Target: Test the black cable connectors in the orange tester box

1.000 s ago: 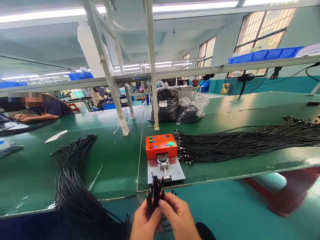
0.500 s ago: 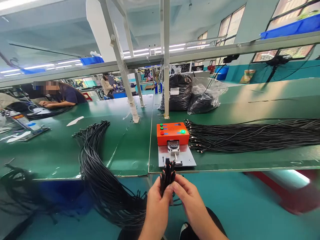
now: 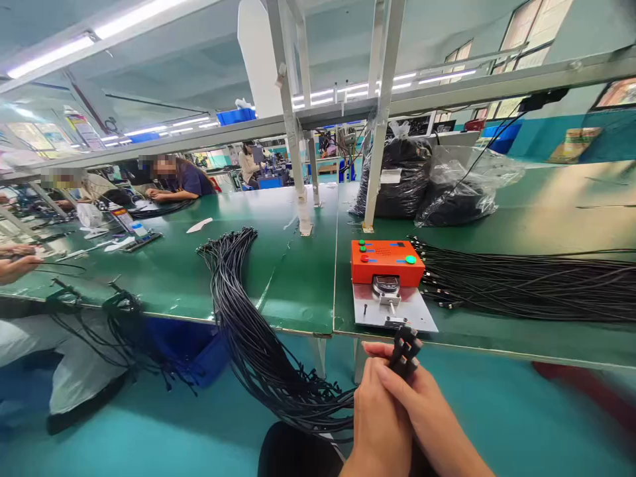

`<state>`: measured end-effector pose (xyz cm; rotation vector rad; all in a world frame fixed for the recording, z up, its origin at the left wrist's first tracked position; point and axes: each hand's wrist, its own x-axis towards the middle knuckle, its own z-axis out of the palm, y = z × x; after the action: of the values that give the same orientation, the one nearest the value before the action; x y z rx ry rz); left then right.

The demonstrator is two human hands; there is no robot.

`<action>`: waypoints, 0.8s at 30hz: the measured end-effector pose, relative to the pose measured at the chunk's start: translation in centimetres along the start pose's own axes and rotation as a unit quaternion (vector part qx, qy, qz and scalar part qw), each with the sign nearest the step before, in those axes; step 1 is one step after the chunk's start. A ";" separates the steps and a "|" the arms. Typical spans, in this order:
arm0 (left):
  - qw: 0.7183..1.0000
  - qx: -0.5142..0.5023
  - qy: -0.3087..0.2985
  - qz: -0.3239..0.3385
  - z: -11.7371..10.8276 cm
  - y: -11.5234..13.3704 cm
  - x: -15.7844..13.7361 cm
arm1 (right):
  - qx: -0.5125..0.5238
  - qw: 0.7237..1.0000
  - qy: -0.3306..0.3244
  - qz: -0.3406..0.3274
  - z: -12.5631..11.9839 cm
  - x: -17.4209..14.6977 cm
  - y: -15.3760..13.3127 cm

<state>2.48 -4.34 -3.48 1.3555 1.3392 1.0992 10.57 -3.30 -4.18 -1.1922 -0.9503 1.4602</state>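
Observation:
Both of my hands hold a small bunch of black cable ends (image 3: 405, 350) just below the table's front edge. My left hand (image 3: 373, 417) wraps the bunch from the left and my right hand (image 3: 422, 404) closes over it from the right. The plugs stick up above my fingers. Right behind them an orange tester box (image 3: 386, 262) with coloured buttons stands on a grey metal plate (image 3: 395, 311) with a small gauge. A long bundle of black cables (image 3: 248, 324) hangs off the table to my left and trails toward my lap.
A second spread of black cables (image 3: 527, 285) lies right of the tester. Two plastic bags of cables (image 3: 432, 182) stand behind a metal upright (image 3: 377, 132). Other people (image 3: 173, 179) work at the green table (image 3: 163, 265) on the left; one person's hand (image 3: 14, 262) shows at the far left.
My view has swung left, so the tester and my hands now sit further right in the picture. My hands have closed more tightly round the bunch, and fewer plugs show above my fingers.

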 end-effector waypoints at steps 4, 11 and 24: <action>0.999 0.043 -0.022 0.013 -0.4 0.5 -0.4 | -0.031 0.999 0.021 0.009 0.8 -0.6 -0.9; 0.998 0.031 -0.019 0.043 -0.6 0.0 -0.4 | -0.057 0.998 0.020 -0.008 0.8 -0.3 -0.1; 0.975 -0.172 -0.131 -0.055 -2.5 -0.4 2.7 | 0.061 0.989 0.029 -0.130 -0.6 0.8 0.5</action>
<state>0.00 -1.56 -3.38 1.1109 0.9689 0.9849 10.99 -2.66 -4.90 -0.9775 -0.9254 1.2511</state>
